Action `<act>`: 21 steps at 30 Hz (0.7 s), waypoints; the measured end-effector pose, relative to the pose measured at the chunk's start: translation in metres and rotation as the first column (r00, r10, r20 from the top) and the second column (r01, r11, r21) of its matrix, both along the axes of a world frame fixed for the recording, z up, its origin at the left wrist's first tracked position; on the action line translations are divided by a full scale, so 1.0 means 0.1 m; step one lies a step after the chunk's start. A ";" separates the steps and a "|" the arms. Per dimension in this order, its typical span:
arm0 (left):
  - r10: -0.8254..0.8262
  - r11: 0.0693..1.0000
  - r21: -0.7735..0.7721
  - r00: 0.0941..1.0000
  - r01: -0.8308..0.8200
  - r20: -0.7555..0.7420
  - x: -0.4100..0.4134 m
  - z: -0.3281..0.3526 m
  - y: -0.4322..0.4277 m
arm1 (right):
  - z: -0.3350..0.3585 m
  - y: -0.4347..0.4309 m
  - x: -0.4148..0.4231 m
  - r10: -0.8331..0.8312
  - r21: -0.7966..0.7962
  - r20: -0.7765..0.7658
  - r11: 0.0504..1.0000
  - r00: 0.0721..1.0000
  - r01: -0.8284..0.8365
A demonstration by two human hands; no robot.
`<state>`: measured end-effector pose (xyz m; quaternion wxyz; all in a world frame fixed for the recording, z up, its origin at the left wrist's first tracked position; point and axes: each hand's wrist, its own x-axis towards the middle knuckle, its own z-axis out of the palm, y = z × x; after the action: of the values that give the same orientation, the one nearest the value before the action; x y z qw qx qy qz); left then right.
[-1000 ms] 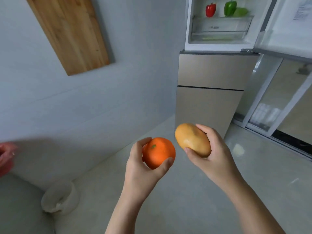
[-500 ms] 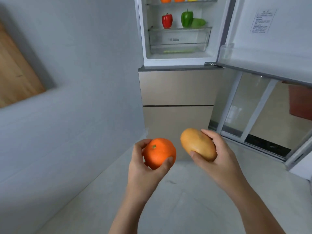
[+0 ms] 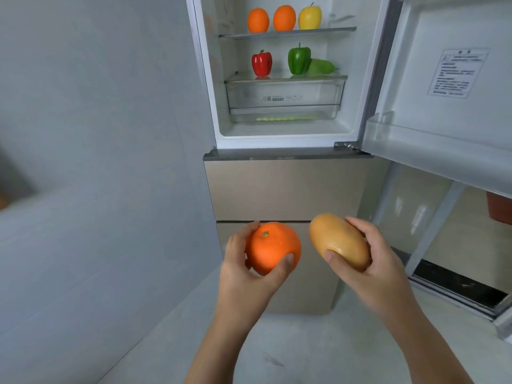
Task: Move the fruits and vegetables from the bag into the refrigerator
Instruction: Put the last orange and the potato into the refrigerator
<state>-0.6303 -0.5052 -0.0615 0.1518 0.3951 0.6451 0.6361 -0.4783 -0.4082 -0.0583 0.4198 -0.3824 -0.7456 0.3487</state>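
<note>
While raised before the open beige refrigerator, left hand: fingers and thumb curled round a round orange fruit.
Their right hand: wrapped round a tan oval potato, its right side hidden by fingers.
Lower shelf: pale green vegetable half hidden behind a green bell pepper.
Clear drawer: something green inside, too blurred to name.
Top of the refrigerator: cut off.

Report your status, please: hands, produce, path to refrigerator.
Left hand holds orange. Right hand holds potato. Refrigerator open ahead, path unobstructed.
</note>
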 end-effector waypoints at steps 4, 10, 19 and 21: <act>-0.020 1.000 0.013 1.000 0.020 0.003 -0.37 -0.04 0.53 | 0.02 0.47 -0.36 -0.006 0.000 -0.008 1.000 1.000 0.006; -0.082 0.996 0.041 0.997 0.082 -0.016 -1.19 0.11 1.33 | 0.22 1.25 -1.13 -0.051 0.039 -0.021 0.998 0.998 0.052; -0.128 0.983 0.125 0.990 0.134 -0.058 -2.24 0.50 2.39 | 0.59 2.20 -2.01 -0.126 0.181 -0.027 0.975 0.992 0.129; -0.131 0.981 0.134 0.990 0.137 -0.058 -2.36 0.57 2.58 | 0.68 2.40 -2.11 -0.146 0.207 -0.040 0.967 0.989 0.151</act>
<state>-0.8667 -0.2470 -0.0048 0.1510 0.4625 0.5752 0.6576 -0.6894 -0.1686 0.0093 0.4918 -0.3864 -0.7422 0.2408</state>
